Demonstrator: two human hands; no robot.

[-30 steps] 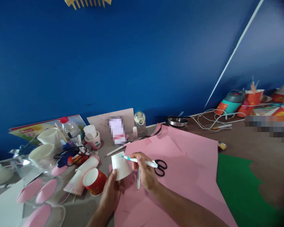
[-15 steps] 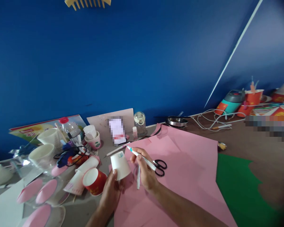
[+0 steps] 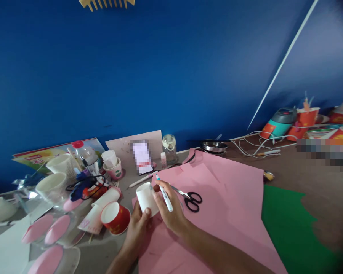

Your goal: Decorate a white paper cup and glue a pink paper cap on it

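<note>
My left hand is closed around the lower part of a white paper cup, with the thumb across its front. The cup is held tilted above the table, narrower end up. In my right hand is a white marker with a blue end pointing up and away from me. The right fingertips are at the cup's right side; whether they press on it I cannot tell. Just right of that hand, black-handled scissors lie on pink paper, their blades partly hidden behind the hand.
Left of my hands stands a red paper cup, with pink paper cones and white cups beyond. A phone leans at the back beside a glass jar. Green paper and white cables lie to the right.
The cup has turned in my left hand, and its small blue print no longer shows plainly. My right fingers have come closer to the cup, and the marker stands steeper.
</note>
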